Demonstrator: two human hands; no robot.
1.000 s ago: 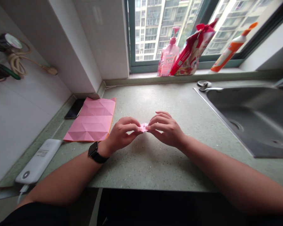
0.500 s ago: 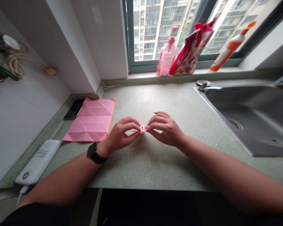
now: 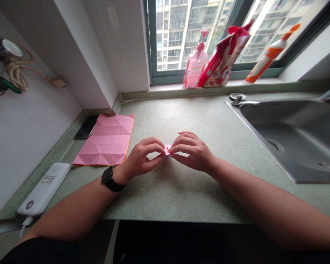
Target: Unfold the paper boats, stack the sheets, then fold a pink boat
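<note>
A tiny folded piece of pink paper (image 3: 167, 149) is pinched in the air between my left hand (image 3: 140, 157) and my right hand (image 3: 192, 152). Fingertips of both hands grip it and hide most of it, so its shape is hard to make out. A black watch (image 3: 107, 176) sits on my left wrist. To the left of my left hand lies a large pink sheet (image 3: 104, 141) marked with diagonal creases, not touching either hand.
The speckled grey-green countertop (image 3: 165, 194) holds a black phone (image 3: 85, 126) and a white power bank (image 3: 42, 189) with a cable. A steel sink (image 3: 291, 141) lies to the right. Pink soap, a red bag and an orange-capped bottle stand on the windowsill.
The small paper has gone from a flatter shape poking out left to a compact bit between my fingertips. My hands have shifted only slightly.
</note>
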